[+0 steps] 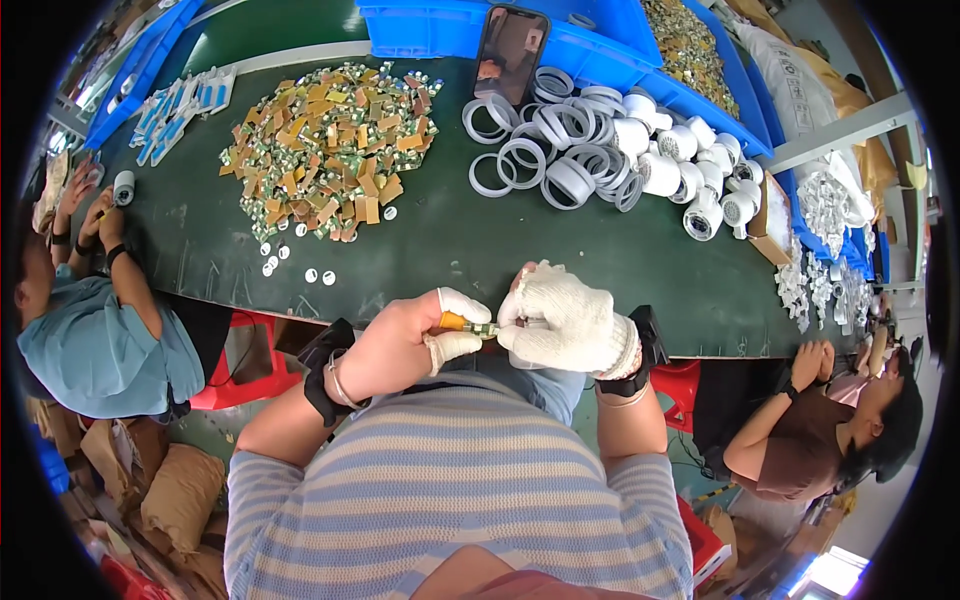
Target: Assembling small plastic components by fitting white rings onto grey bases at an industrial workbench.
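Near the table's front edge, my left hand (388,342), with white coverings on its thumb and finger, pinches a small circuit board (479,328) with an orange-yellow part at one end. My right hand (568,325), in a white knitted glove, is closed at the board's other end; its fingers hide whatever else is between them. Beyond my hands, to the left, lies a heap of small circuit boards (330,145) with orange-brown pieces. A few white discs (311,275) lie at its near side.
White-grey rings (570,183) and white camera-like housings (660,173) are piled at right. A phone (512,52) leans on blue bins (420,30) at the back. Blue-and-white strips (185,108) lie far left. Co-workers sit at both sides; clear plastic parts (830,210) are at far right.
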The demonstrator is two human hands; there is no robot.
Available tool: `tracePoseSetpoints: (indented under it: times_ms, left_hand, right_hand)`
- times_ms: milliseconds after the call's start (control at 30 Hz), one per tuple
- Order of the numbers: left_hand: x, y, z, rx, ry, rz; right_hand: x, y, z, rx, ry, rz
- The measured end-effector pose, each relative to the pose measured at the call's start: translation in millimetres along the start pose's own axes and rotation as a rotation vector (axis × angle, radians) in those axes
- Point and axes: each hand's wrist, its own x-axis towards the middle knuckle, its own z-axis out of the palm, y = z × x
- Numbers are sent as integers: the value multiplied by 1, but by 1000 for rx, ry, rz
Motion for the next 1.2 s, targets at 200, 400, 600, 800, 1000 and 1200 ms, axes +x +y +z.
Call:
tracePoseSetpoints:
  times_ms: [200, 400, 600, 800, 1000, 1200]
  left_hand:
    - [-2, -3, 3, 124, 58, 1]
    - [-3, -4, 5, 79, 137, 35]
    - [-3, -2, 4, 105, 111, 41]
    - [-2, -4, 4, -7, 17, -21]
    - [0, -6, 3, -68, 68, 11]
    - [-1, -13, 2, -70, 119, 3]
  right_hand:
    - [3, -3, -2, -69, -55, -20]
    - [-1, -11, 6, -83, 83, 8]
    - [-2, -10, 10, -92, 128, -6]
    - [1, -11, 1, -22, -1, -1]
    - [-3, -6, 14, 29, 175, -16]
    - [-4, -12, 17, -37, 216, 16]
